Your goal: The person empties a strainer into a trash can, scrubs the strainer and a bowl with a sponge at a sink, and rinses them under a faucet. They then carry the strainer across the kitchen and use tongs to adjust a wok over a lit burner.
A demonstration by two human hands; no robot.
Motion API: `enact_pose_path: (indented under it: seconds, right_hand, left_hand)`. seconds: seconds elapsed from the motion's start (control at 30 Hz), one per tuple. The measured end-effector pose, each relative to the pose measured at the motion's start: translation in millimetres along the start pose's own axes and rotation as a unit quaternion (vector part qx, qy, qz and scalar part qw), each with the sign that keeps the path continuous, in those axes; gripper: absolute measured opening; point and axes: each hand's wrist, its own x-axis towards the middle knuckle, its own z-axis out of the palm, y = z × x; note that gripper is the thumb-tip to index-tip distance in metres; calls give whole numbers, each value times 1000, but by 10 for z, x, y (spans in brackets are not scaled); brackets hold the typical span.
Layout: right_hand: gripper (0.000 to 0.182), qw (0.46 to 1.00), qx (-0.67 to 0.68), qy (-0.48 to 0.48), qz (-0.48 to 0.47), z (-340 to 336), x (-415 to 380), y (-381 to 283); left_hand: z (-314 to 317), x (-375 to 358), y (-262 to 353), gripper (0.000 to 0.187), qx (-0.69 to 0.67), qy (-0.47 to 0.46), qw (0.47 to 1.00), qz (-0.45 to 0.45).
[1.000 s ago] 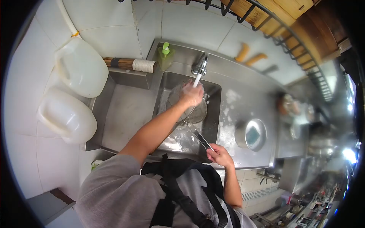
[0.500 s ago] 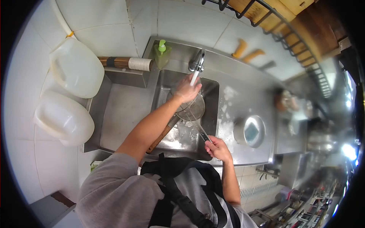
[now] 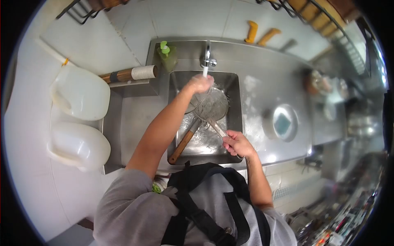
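Note:
My right hand is closed around the handle of a round mesh strainer, holding it tilted over the steel sink. My left hand is under the stream from the faucet, just above the strainer's upper left rim. Water and blur smear its fingers, and I cannot make out whether it holds anything. A second utensil with a wooden handle leans in the sink; its far end lies partly behind the strainer.
A green pump bottle stands behind the sink's left corner, near a bamboo brush. Two white plastic scoops hang at the left wall. Right of the sink sits a round metal bowl with a bluish-green piece inside.
My left hand has moved off the strainer's mesh, up toward the faucet. The strainer has shifted slightly right, still in my right hand. The camera view has turned a little.

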Motion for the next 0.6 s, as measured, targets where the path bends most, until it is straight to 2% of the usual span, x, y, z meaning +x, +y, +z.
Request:
enact_pose_path:
  seconds: [0.03,0.07,0.1,0.17,0.3,0.37,0.5,0.6]
  right_hand:
    - [17,1000,17,4,-3,1,29,19]
    - [16,999,34,0,-5,-1,52,39]
    - [15,999,50,-4,-9,-1,73,63]
    - [15,998,64,-2,-18,-8,106,119]
    - [15,997,70,2,-35,-12,180,212]
    - [11,993,117,16,-15,-23,201,199]
    - [5,978,207,24,-19,-58,310,258]
    - [6,973,229,14,-32,-125,376,319]
  left_hand:
    - [-23,42,0,38,-5,-25,999,-23]
    - [-164,37,156,41,-26,-96,993,-70]
    - [-276,-56,345,40,-50,-112,986,-112]
    - [-361,-42,353,39,-111,-152,977,-105]
    - [-379,42,300,37,-33,-166,976,-138]
    - [-404,3,338,38,-90,-208,960,-166]
    - [-452,-95,555,40,-71,-228,955,-175]
    - [-451,-97,625,43,-7,-223,958,-183]
